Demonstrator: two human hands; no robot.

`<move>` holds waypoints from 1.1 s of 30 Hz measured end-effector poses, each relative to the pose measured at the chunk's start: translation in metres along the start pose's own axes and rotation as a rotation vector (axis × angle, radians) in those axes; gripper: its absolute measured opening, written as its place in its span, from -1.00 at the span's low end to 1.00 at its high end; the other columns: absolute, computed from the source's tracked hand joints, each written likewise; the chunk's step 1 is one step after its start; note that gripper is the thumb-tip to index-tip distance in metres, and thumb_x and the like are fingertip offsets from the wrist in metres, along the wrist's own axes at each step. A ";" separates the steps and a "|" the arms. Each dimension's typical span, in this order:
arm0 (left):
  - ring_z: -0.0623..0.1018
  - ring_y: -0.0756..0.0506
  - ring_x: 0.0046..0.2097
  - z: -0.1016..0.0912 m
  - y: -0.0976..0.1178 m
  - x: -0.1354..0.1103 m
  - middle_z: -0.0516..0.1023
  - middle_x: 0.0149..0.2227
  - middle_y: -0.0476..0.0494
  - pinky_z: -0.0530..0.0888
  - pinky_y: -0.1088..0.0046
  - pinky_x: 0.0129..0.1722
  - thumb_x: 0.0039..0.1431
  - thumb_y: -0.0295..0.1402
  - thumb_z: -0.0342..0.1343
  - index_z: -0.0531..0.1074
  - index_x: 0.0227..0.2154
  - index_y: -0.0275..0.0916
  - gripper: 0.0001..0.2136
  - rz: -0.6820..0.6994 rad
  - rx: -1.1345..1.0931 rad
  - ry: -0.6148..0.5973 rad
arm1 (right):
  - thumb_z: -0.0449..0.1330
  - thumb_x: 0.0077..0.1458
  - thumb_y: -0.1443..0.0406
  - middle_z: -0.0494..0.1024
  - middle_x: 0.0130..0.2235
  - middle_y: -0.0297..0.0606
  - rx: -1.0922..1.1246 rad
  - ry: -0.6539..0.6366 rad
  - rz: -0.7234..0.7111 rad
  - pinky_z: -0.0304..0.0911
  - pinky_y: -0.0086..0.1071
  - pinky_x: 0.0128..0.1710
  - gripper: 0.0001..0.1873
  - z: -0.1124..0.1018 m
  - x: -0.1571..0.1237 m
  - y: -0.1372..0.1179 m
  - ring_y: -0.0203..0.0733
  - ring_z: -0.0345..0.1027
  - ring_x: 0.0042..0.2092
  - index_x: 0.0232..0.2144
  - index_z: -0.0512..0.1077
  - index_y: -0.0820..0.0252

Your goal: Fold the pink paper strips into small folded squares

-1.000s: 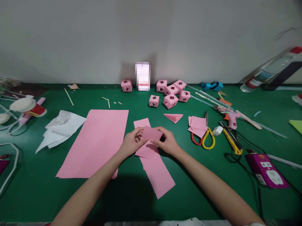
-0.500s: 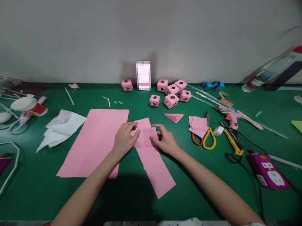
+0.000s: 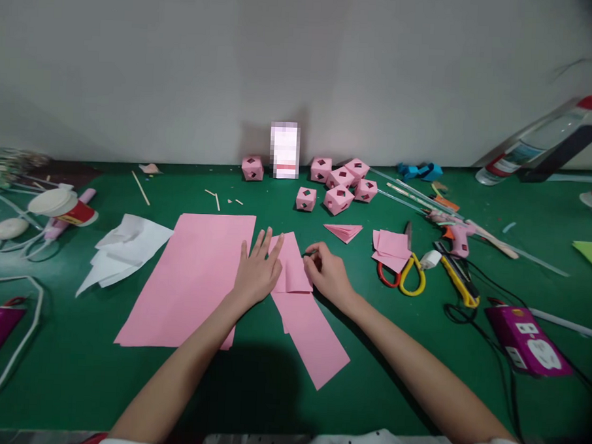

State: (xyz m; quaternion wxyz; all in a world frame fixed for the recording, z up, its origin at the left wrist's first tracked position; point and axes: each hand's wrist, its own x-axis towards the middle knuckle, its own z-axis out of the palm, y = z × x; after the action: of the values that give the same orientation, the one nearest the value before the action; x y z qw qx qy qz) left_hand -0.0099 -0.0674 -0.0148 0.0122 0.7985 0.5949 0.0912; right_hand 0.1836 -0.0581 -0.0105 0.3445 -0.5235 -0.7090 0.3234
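Note:
My left hand lies flat with fingers spread on the left half of a small folded pink paper square, which rests on a long pink paper strip. My right hand has its fingers curled and pressed on the square's right edge. A large pink sheet lies just left of my left hand on the green table.
Several pink paper cubes stand near the wall. Right of my hands lie a folded pink triangle, pink squares, scissors, a utility knife, a glue gun and a purple power strip. White paper lies left.
The small pink square was held up in both hands a second ago; it has been laid down on the strip. My left hand has flattened onto it and my right presses its edge.

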 end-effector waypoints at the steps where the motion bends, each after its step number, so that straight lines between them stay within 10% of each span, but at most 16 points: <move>1: -0.04 -0.29 0.37 0.001 0.001 0.001 -0.08 0.37 -0.29 -0.01 -0.20 0.22 0.33 -0.32 -0.26 -0.06 0.32 -0.16 -0.49 -0.016 0.001 0.000 | 0.03 0.17 0.31 0.46 -0.43 -0.34 -0.046 -0.012 -0.016 0.15 -0.43 -0.42 -0.85 0.000 -0.001 -0.001 -0.25 0.34 -0.45 -0.18 0.29 0.18; 13: -0.01 -0.29 0.36 0.002 0.006 0.002 -0.01 0.35 -0.27 -0.02 -0.18 0.23 0.35 -0.21 -0.28 -0.05 0.32 -0.11 -0.50 -0.081 -0.022 0.019 | -0.02 0.20 0.33 0.53 -0.37 -0.28 -0.345 -0.098 -0.078 0.07 -0.41 -0.47 -0.80 -0.002 -0.010 -0.008 -0.19 0.39 -0.43 -0.12 0.26 0.14; 33: -0.02 -0.28 0.36 0.004 0.004 0.002 0.00 0.35 -0.25 -0.02 -0.16 0.24 0.34 -0.19 -0.27 -0.01 0.31 -0.13 -0.50 -0.076 -0.024 0.037 | 0.14 0.03 0.34 0.47 -0.55 -0.48 0.143 -0.276 0.145 0.22 -0.40 -0.40 -0.61 -0.026 -0.006 -0.012 -0.26 0.39 -0.49 -0.06 0.22 0.13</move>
State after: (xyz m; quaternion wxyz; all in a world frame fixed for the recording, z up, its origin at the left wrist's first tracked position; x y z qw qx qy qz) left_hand -0.0048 -0.0666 -0.0184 0.0144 0.7734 0.6237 0.1125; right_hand 0.2005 -0.0646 0.0127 0.2561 -0.4979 -0.6851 0.4660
